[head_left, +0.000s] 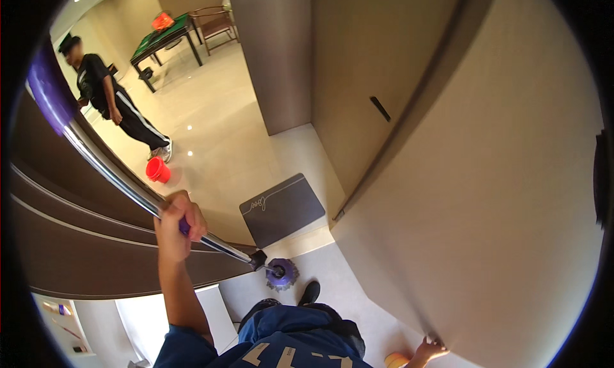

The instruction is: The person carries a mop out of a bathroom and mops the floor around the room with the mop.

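Nearest, on the near side of the dark grey rectangular doormat with pale script (291, 205), you stand in a navy-blue shirt (300, 336) with one black shoe (309, 293) showing. Your right hand (430, 351) is low on the near right side of the mat, touching the large smooth beige panel (486, 195); you cannot tell from here whether its fingers grip anything. Just beside that hand, a rounded orange-yellow thing (397, 360) is partly cut off.

Your left hand (179, 221), left of the mat, has its fingers wrapped around the shaft of the long chrome-and-purple mop (220, 245). The shaft slants from the far left of the mat down to its near side, where the round purple mop head with grey fringe (280, 275) sits low over the grey floor. A dark brown panel (83, 240) stands left of the mat, behind the shaft.

Beyond the mat to the left is a red plastic bucket (158, 170), near a person in black clothes (112, 96). Farthest beyond the mat are a green-topped, dark-legged table (153, 43) and a brown wooden armchair (214, 26).
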Available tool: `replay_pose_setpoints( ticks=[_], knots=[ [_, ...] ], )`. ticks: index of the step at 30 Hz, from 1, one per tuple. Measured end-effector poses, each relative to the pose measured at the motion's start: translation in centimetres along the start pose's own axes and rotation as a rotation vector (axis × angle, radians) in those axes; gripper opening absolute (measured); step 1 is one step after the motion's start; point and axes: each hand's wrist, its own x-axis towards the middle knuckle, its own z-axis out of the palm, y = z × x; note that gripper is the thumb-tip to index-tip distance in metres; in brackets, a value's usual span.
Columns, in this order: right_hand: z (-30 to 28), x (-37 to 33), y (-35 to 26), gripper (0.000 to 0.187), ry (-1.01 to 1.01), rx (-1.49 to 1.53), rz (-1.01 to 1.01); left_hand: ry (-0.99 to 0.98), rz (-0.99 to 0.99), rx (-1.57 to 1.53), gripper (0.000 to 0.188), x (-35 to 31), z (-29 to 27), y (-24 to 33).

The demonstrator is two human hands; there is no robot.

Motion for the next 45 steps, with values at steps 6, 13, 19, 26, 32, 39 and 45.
replay_pose_setpoints(
  ticks=[6, 13, 19, 26, 32, 39, 45],
  knots=[
    [4.4, 3.6, 5.7, 0.043, -0.164, -0.035, -0.017, -0.082, 0.057, -0.103, 0.041, 5.6, 0.0, -1.0],
    [11.6, 2.3, 11.9, 0.044, -0.324, -0.236, 0.116, -0.061, 0.109, -0.253, 0.039, 15.0, -2.4, -5.1],
    [20.9, -4.9, 16.8, 0.045, -0.416, -0.449, 0.259, -0.049, 0.231, -0.229, 0.037, 29.8, -5.5, -4.2],
    [34.3, -14.6, 23.1, 0.046, -0.51, -0.711, 0.479, 0.056, 0.125, -0.224, 0.031, 47.2, -11.2, -4.7],
    [51.4, -21.3, 32.2, 0.046, -0.665, -0.943, 0.687, 0.251, 0.177, -0.079, 0.028, 65.3, -19.9, -6.7],
    [78.4, -22.6, 40.0, 0.047, -0.957, -1.345, 0.826, 0.388, 0.038, 0.168, 0.028, 87.8, -31.0, -8.1],
    [110.2, -32.8, 49.6, 0.045, -1.179, -1.32, 0.405, 0.538, 0.038, 0.233, 0.03, 99.0, -42.9, -12.1]
  ],
)
